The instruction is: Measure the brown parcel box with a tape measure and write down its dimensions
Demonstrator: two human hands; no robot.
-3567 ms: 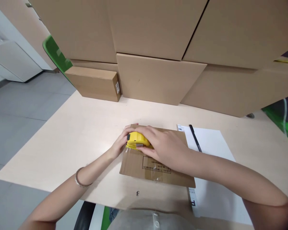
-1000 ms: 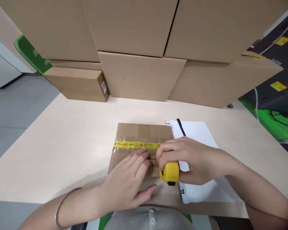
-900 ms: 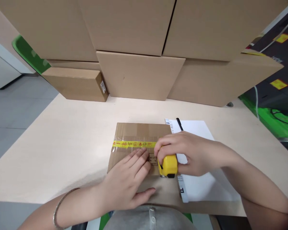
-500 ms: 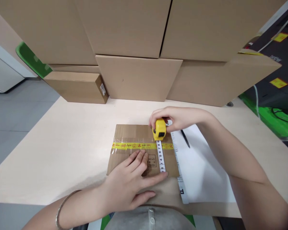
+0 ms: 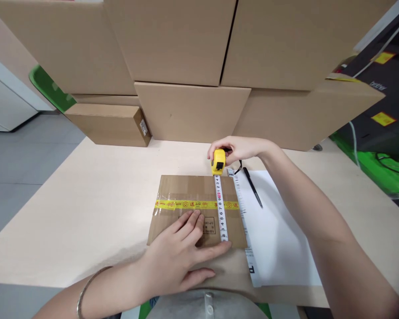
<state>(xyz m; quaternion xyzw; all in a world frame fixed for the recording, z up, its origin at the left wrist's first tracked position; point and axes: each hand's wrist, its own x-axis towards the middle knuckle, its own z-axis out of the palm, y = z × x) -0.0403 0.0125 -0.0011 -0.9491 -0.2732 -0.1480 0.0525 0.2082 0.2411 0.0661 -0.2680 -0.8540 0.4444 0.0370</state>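
A flat cardboard package (image 5: 186, 192) with a yellow printed tape band lies on the table in front of me. My left hand (image 5: 181, 254) rests flat on its near part, fingers spread, one fingertip at the near end of a white tape blade (image 5: 220, 208). That blade runs across the package from near edge to far edge. My right hand (image 5: 241, 148) is closed round the yellow tape measure case (image 5: 218, 161), just beyond the package's far edge.
A white sheet (image 5: 279, 230) lies right of the package with a black pen (image 5: 252, 187) on it. Large cardboard boxes (image 5: 193, 110) are stacked along the table's (image 5: 96, 199) back; a smaller box (image 5: 109, 124) sits at back left. Green and black equipment stands at far right.
My right hand has pulled the yellow case from the package's near right corner away from me to beyond its far edge, drawing the blade out across the package. My left hand stayed pressed down.
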